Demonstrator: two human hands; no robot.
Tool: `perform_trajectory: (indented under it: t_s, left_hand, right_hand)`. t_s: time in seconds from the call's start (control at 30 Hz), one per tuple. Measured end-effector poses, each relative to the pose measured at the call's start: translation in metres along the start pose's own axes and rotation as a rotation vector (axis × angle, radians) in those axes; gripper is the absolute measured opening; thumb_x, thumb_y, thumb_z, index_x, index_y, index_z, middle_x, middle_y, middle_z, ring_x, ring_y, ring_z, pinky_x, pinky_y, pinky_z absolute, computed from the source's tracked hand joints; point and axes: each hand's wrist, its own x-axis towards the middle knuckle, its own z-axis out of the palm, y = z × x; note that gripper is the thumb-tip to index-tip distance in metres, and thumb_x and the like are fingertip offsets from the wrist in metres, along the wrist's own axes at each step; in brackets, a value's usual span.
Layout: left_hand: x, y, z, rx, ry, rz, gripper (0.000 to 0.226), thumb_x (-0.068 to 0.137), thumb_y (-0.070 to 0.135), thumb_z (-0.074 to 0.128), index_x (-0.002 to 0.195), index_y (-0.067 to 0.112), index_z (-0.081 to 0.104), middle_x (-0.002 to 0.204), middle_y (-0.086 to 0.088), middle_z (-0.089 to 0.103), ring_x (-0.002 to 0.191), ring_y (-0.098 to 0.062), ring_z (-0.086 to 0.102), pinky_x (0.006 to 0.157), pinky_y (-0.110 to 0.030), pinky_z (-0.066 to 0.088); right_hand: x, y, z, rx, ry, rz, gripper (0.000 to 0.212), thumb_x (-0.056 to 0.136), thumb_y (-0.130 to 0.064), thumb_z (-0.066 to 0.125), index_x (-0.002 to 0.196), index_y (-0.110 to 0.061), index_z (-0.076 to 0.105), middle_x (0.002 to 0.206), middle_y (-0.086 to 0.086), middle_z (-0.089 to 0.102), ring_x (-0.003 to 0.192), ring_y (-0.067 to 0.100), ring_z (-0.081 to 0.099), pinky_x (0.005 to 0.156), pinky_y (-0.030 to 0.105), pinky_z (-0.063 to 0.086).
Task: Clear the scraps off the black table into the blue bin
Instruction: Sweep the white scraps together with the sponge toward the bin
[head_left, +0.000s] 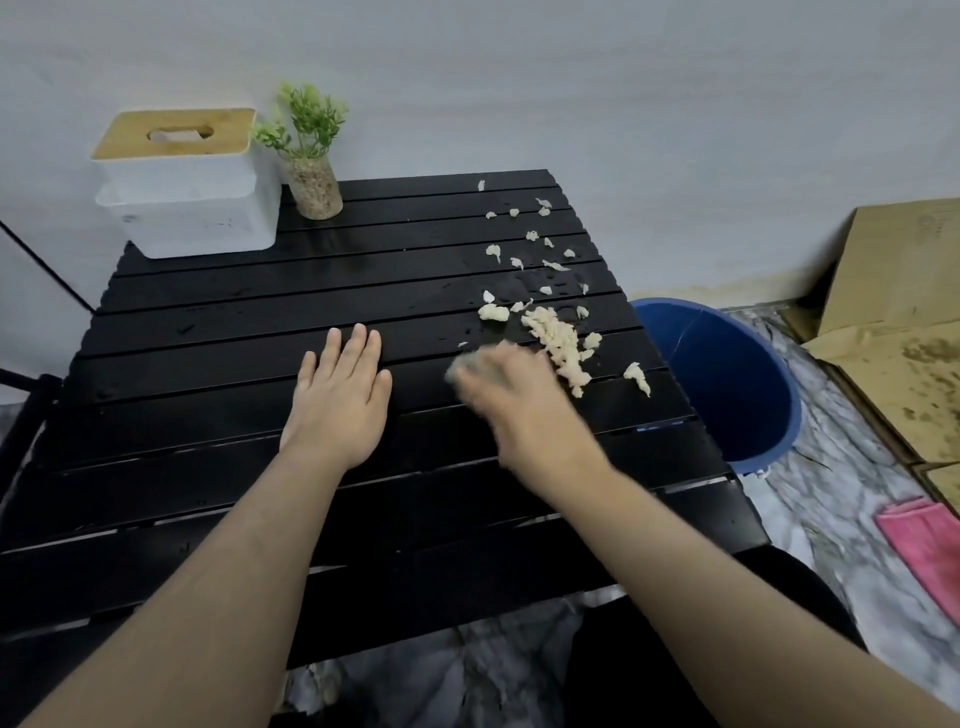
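Note:
Pale cream scraps lie on the right side of the black slatted table (208, 322). A thick pile of scraps (558, 340) sits near the right edge, and several small bits (530, 236) are scattered toward the far right corner. The blue bin (743, 374) stands on the floor just past the table's right edge, beside the pile. My left hand (340, 400) rests flat on the table's middle, palm down, holding nothing. My right hand (511, 400) is motion-blurred, just left of the pile and touching its near edge. A greyish smear shows at its fingertips; I cannot tell if it holds anything.
A white tissue box with a wooden lid (187, 187) and a small potted plant (311, 171) stand at the table's far left. Flattened cardboard (898, 291) leans at the right, past the bin. A pink cloth (930, 545) lies on the marble floor. A wall runs behind the table.

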Motion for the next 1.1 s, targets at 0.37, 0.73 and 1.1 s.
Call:
perform_trajectory:
  t_s: [0.37,0.73,1.1]
  left_hand:
    - [-0.001,0.025,-0.007,-0.035,0.007,-0.029,0.053,0.098,0.035,0.019,0.147,0.02,0.008,0.159,0.004,0.003,0.146,-0.015,-0.006,0.119,-0.039,-0.005]
    - [0.022,0.106,0.024,-0.056,0.01,0.072,0.054,0.097,0.037,0.014,0.147,0.019,0.004,0.159,0.003,0.0,0.146,-0.015,-0.009,0.12,-0.038,-0.004]
    - [0.025,0.104,0.029,-0.04,0.043,0.081,0.055,0.097,0.037,0.016,0.147,0.019,0.006,0.159,0.004,0.002,0.146,-0.013,-0.008,0.119,-0.037,-0.003]
  right_hand:
    - [0.013,0.045,-0.031,0.058,-0.005,0.093,0.032,0.091,-0.008,0.052,0.122,-0.011,0.059,0.125,0.018,0.054,0.119,0.037,0.046,0.114,0.039,0.015]
    - [-0.06,0.112,-0.088,-0.007,-0.225,-0.182,0.034,0.092,-0.014,0.051,0.125,-0.015,0.057,0.129,0.012,0.053,0.121,0.023,0.045,0.1,0.044,0.042]
    - [-0.051,0.092,-0.069,0.065,-0.14,-0.286,0.033,0.093,-0.016,0.047,0.124,-0.011,0.056,0.127,0.012,0.058,0.122,0.022,0.05,0.105,0.032,0.04]
